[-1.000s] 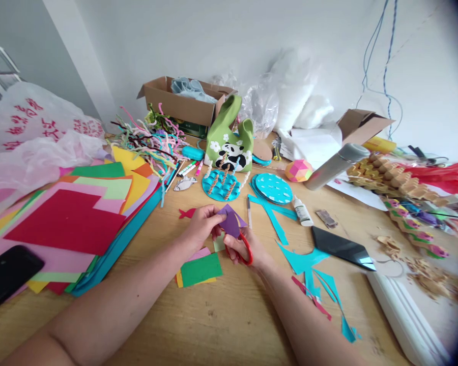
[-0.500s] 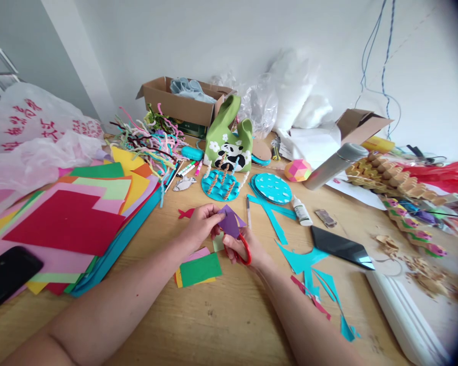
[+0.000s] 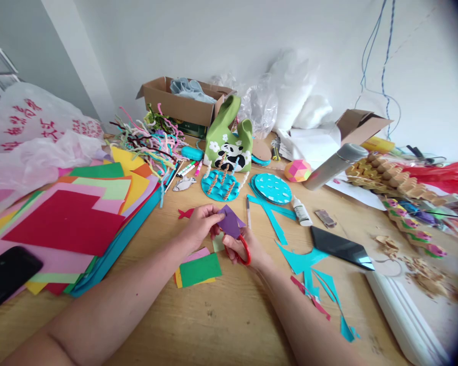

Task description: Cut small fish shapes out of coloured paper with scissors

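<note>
Between the thumb and fingers of my left hand (image 3: 203, 222) is a piece of purple paper (image 3: 229, 221). My right hand (image 3: 248, 247) is closed round the red-handled scissors (image 3: 247, 251), whose blades are mostly hidden by the purple paper. The paper shows a slit on its right side. Below my hands lie small cut rectangles of paper, with a green rectangle (image 3: 201, 269) on top. A red paper fish (image 3: 185, 213) lies partly behind my left hand. A pen (image 3: 248, 212) rests just beyond my right hand.
Stacked coloured sheets (image 3: 64, 218) fill the left, a black phone (image 3: 11, 274) on them. Behind stand a blue disc with twisted stems (image 3: 220, 186) and a green panda bag (image 3: 229, 142). At right are a glue bottle (image 3: 302, 212), blue scraps (image 3: 303, 259) and a grey flask (image 3: 336, 165).
The purple paper has shifted very slightly between my hands, and the slit on its right looks narrower. Both hands stay in nearly the same place.
</note>
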Tool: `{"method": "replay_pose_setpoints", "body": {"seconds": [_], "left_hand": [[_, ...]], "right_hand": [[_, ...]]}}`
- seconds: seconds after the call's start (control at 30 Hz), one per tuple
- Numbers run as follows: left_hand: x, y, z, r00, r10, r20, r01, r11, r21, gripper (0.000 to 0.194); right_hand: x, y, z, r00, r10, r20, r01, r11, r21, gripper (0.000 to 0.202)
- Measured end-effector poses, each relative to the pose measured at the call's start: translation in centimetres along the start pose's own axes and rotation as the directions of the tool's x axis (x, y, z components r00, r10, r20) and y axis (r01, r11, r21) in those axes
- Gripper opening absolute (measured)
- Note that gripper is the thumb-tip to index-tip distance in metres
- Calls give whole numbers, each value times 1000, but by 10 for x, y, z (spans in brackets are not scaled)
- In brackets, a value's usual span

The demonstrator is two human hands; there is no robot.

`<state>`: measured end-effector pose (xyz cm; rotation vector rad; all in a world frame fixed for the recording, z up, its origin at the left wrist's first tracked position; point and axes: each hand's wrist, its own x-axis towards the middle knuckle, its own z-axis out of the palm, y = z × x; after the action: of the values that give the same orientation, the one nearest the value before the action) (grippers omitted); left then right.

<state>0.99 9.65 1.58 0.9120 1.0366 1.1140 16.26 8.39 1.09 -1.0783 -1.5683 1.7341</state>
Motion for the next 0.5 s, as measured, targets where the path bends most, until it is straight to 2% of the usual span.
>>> {"method": "replay_pose_setpoints", "body": {"seconds": [0.5], "left_hand": [[1,0,0,1000,17,-10,-17,1000,22,20]], "right_hand": [[-1,0,0,1000,20,-20,-20,1000,-4,48]]}}
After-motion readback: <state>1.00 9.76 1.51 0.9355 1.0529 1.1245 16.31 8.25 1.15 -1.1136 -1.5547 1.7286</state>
